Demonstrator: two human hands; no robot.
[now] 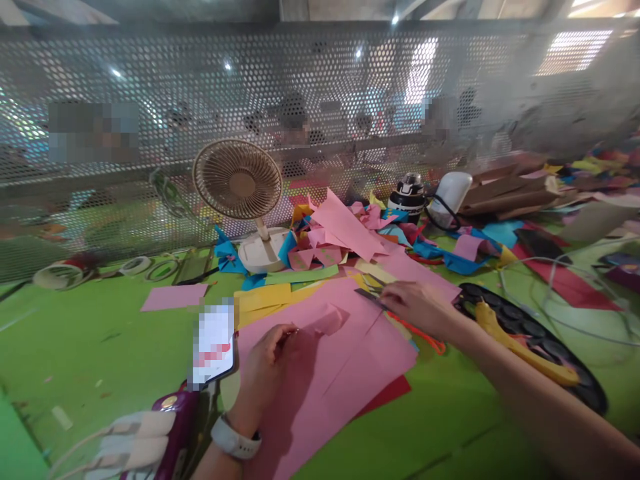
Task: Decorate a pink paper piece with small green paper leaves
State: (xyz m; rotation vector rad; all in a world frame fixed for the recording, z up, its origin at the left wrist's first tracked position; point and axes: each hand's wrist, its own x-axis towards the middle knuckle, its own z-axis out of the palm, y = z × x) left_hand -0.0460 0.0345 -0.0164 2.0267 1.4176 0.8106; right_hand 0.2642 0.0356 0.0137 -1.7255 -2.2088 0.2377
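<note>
A large pink paper sheet lies on the green table in front of me. My left hand, with a white watch on the wrist, rests on the sheet's left part with fingers curled, pinching a folded pink flap. My right hand reaches in from the right to the sheet's far edge and grips dark scissors whose blades point left over the paper. An orange handle loop shows under that hand.
A phone stands propped at the left on a purple holder. Behind are a small beige fan, a heap of coloured paper scraps, tape rolls, a black bottle, and a black tray with a yellow tool. A perforated metal screen backs the table.
</note>
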